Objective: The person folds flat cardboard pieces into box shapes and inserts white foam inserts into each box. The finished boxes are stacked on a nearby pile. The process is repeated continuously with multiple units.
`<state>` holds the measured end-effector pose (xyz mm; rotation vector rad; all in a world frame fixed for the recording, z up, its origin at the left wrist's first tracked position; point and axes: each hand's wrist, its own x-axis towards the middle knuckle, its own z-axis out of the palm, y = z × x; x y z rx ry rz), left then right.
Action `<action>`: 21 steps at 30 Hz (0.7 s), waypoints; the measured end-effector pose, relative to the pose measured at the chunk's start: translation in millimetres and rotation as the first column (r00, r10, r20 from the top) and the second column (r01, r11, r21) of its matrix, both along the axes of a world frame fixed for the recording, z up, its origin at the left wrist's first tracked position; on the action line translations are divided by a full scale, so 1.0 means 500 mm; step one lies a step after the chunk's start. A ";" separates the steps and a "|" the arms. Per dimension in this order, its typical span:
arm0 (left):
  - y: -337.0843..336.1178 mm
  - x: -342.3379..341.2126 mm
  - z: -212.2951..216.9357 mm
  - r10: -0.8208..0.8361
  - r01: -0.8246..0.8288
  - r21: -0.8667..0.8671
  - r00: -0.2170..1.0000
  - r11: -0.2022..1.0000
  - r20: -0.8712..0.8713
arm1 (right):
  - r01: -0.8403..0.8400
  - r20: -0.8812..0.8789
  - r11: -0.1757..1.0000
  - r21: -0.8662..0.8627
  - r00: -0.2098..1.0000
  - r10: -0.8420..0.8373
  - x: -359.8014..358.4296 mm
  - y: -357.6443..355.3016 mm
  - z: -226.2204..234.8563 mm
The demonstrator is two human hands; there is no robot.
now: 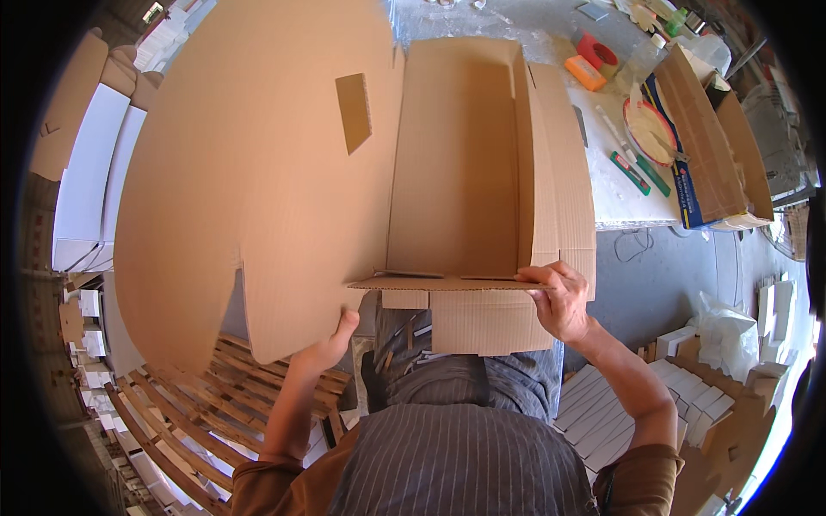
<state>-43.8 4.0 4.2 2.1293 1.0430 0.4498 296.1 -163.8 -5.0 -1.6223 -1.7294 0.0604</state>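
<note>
A brown cardboard box (456, 155) lies open in front of me, its long tray toward the middle. Its large lid panel (249, 172) stands out to the left and has a cut-out slot. My left hand (325, 351) grips the lid's lower edge, thumb on the near side, the other fingers hidden behind the board. The box's near end wall (456, 282) is raised and seen edge-on. My right hand (564, 301) pinches that wall at its right corner. Unfolded flaps (490, 322) hang below the wall and along the right side (568, 172).
On the worktable (632, 206) at right lie green-handled cutters (631, 174), a bowl of pale paste (650, 133), an orange block (585, 73) and a long open carton (705, 146). A wooden pallet (172, 430) is at lower left. White boxes (619, 413) are stacked at lower right.
</note>
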 end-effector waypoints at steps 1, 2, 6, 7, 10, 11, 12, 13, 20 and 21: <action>-0.002 0.000 0.001 0.012 -0.012 0.003 1.000 1.000 0.017 | 0.063 -0.097 0.998 -0.015 0.993 -0.064 -0.011 0.008 0.012; -0.004 0.004 0.003 0.025 -0.025 0.006 0.999 1.000 0.033 | 0.123 -0.192 0.992 -0.036 0.973 -0.128 -0.021 0.018 0.023; 0.000 0.016 0.020 0.008 -0.005 -0.050 0.998 0.999 0.057 | 0.236 -0.520 0.896 -0.377 0.746 -0.415 -0.009 0.045 0.017; 0.001 0.013 0.018 0.008 -0.006 -0.053 0.999 0.999 0.039 | 0.207 -0.556 0.819 -0.535 0.644 -0.526 -0.005 0.056 0.024; -0.002 0.013 0.021 -0.004 0.007 -0.083 0.999 0.997 0.036 | 0.394 -0.282 0.868 -0.301 0.833 -0.476 -0.004 0.073 0.018; -0.007 0.027 0.033 -0.009 0.017 -0.107 0.997 0.994 0.071 | 0.392 -0.174 0.894 -0.218 0.886 -0.431 -0.011 0.080 0.030; -0.011 0.034 0.038 -0.014 0.028 -0.130 0.994 0.991 0.106 | 0.377 -0.058 0.916 -0.135 0.920 -0.387 -0.021 0.088 0.055; -0.009 0.035 0.034 -0.028 0.041 -0.119 0.994 0.992 0.106 | 0.356 0.063 0.933 -0.058 0.934 -0.353 -0.025 0.086 0.071; -0.018 0.048 0.033 -0.008 0.035 -0.147 0.984 0.989 0.177 | 0.003 0.152 0.951 -0.309 0.987 0.046 -0.067 0.097 0.073; -0.019 0.046 0.033 -0.002 0.028 -0.145 0.985 0.989 0.175 | -0.013 0.137 0.909 -0.416 0.988 0.077 -0.070 0.100 0.062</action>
